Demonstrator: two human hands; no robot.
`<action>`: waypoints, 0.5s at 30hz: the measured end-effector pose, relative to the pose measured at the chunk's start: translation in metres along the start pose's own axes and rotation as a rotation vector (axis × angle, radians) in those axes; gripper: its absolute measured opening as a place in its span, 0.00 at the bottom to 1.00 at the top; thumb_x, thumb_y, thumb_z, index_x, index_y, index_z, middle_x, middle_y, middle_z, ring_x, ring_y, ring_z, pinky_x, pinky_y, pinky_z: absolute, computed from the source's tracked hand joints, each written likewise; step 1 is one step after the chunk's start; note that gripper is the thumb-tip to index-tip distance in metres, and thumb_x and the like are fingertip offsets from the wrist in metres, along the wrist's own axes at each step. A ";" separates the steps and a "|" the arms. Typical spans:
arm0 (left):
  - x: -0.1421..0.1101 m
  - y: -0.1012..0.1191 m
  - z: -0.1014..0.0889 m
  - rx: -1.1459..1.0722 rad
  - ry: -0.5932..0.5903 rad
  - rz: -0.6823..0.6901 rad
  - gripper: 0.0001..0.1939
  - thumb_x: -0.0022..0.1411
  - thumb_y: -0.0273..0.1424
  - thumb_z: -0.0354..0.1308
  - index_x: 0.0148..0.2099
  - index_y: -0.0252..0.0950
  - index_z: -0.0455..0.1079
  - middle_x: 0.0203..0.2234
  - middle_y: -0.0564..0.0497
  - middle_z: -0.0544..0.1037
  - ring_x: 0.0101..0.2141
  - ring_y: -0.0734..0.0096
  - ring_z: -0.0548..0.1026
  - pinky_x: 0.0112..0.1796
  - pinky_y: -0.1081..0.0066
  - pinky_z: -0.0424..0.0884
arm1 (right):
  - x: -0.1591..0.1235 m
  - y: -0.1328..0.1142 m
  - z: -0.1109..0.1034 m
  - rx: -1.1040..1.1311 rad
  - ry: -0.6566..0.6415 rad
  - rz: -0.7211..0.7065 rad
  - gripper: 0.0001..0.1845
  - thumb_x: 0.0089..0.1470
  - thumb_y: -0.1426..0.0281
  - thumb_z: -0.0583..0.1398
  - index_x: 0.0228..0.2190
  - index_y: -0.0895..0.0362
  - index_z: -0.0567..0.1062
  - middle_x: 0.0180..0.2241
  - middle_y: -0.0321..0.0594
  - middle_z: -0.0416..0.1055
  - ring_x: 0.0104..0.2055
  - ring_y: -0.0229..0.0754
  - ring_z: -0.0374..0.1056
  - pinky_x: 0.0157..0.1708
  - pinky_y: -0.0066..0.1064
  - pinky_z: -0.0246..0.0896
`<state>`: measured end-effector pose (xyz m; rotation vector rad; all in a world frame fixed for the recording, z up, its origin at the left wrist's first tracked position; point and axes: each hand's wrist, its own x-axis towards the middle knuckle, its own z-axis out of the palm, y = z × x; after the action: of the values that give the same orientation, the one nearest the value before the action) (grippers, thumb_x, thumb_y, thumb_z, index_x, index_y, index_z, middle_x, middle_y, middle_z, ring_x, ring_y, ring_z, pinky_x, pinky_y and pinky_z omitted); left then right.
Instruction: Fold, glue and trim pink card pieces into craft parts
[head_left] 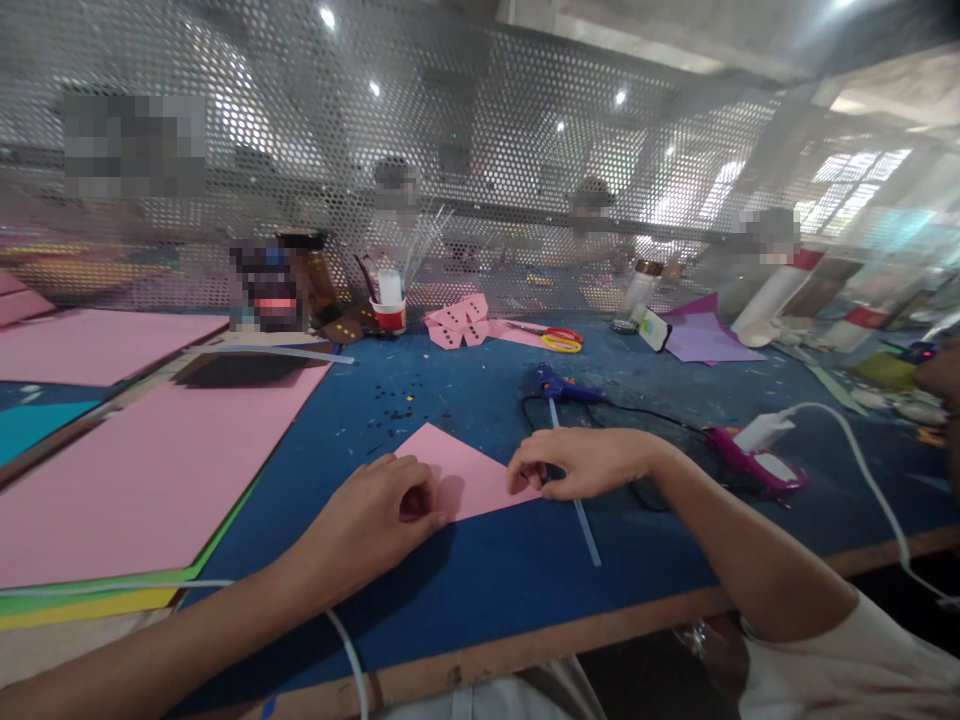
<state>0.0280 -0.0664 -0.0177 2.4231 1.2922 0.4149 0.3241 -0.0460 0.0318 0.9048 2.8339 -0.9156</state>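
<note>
A folded pink paper triangle (465,470) lies on the blue table (480,580) in front of me. My left hand (375,520) rests on its left corner with the fingers curled under, pressing the paper down. My right hand (577,462) pinches the paper's right tip between thumb and fingers. A thin pale glue stick (586,525) lies on the table under my right hand.
Large pink sheets (150,470) over green and yellow ones lie at left. A blue glue gun (562,385), a pink glue gun (754,460) with white cable, scissors (559,338), a pink paper butterfly (457,322), a cup and bottles stand behind. A perforated screen backs the table.
</note>
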 end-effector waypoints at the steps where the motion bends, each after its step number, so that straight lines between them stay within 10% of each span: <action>1: 0.000 0.000 0.000 -0.004 0.000 -0.002 0.10 0.60 0.38 0.63 0.30 0.39 0.69 0.28 0.55 0.76 0.33 0.65 0.71 0.35 0.68 0.60 | 0.001 -0.001 0.001 0.004 0.012 0.018 0.19 0.55 0.78 0.60 0.48 0.55 0.75 0.44 0.41 0.76 0.43 0.42 0.70 0.45 0.32 0.62; 15: 0.000 -0.002 0.002 0.034 0.009 0.009 0.10 0.59 0.38 0.62 0.31 0.39 0.67 0.29 0.53 0.75 0.33 0.64 0.70 0.35 0.66 0.61 | 0.031 -0.023 0.037 -0.068 0.327 0.077 0.03 0.56 0.72 0.64 0.34 0.56 0.74 0.35 0.37 0.73 0.40 0.42 0.66 0.43 0.33 0.57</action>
<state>0.0272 -0.0662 -0.0202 2.4586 1.3032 0.4105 0.2806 -0.0650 0.0073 1.2496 3.0435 -0.7163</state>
